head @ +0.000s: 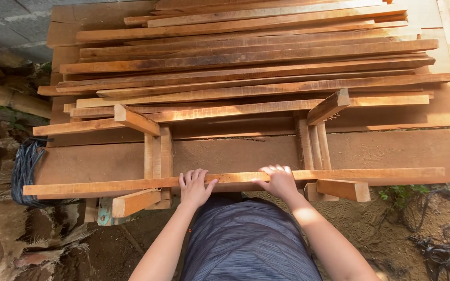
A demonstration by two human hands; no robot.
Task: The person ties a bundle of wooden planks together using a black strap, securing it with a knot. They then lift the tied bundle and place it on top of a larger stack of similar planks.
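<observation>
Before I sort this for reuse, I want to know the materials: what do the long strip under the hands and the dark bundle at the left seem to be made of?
The long strip looks like rough-sawn bare wood: orange-brown, visible grain, no paint or varnish. Both the left hand and right hand rest on it. The dark bundle seems to be black cord or plastic strapping, judging by its thin glossy strands; I cannot tell which.

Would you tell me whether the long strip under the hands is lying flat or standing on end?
Lying flat: the long strip runs level across two wooden supports, both hands resting on top.
</observation>
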